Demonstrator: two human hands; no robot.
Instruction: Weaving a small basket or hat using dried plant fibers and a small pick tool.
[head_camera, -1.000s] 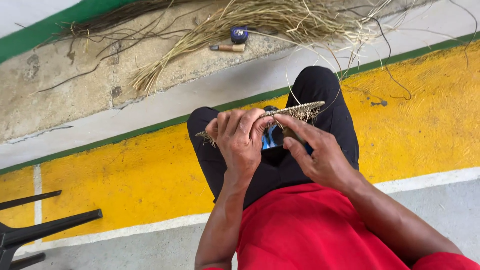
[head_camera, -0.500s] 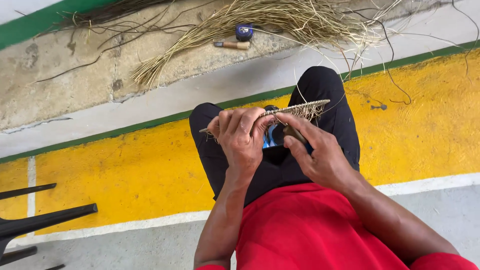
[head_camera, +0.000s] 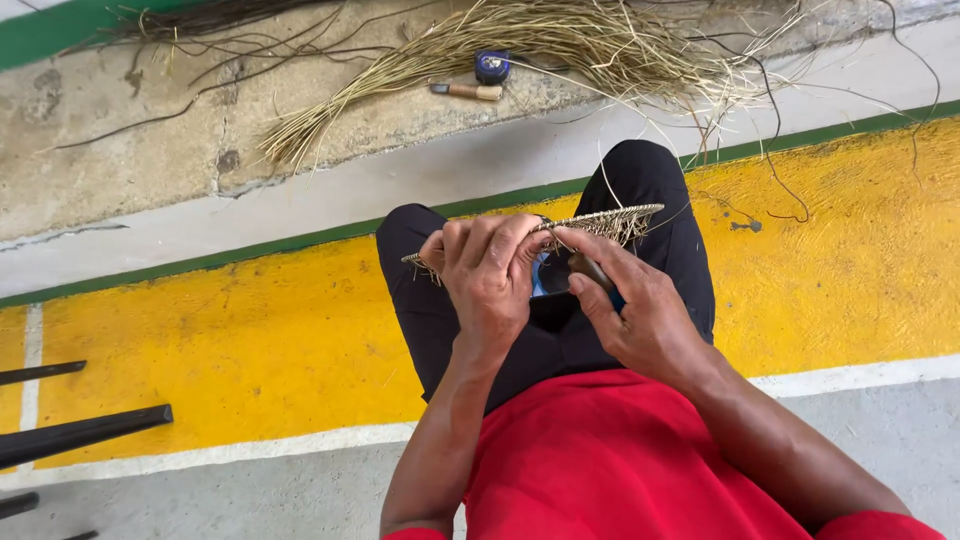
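We sit over a yellow-painted concrete floor (head_camera: 230, 350) edged by a green stripe; loose straw-coloured fibres (head_camera: 560, 45) lie on the grey kerb beyond. Above our knees, a flat woven straw-coloured mat (head_camera: 610, 220) is pinched by our left hand (head_camera: 490, 275) and right hand (head_camera: 635, 300).

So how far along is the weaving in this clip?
Partly woven. Done: a flat woven piece already spans the lap, seen nearly edge-on, with loose strand ends sticking out. In hand: the left hand grips its near edge while the right hand pinches the rim, with a dark-handled tool under its fingers. Left: a large bundle of unused straw strands lies on the concrete beside a small knife and a tape measure.
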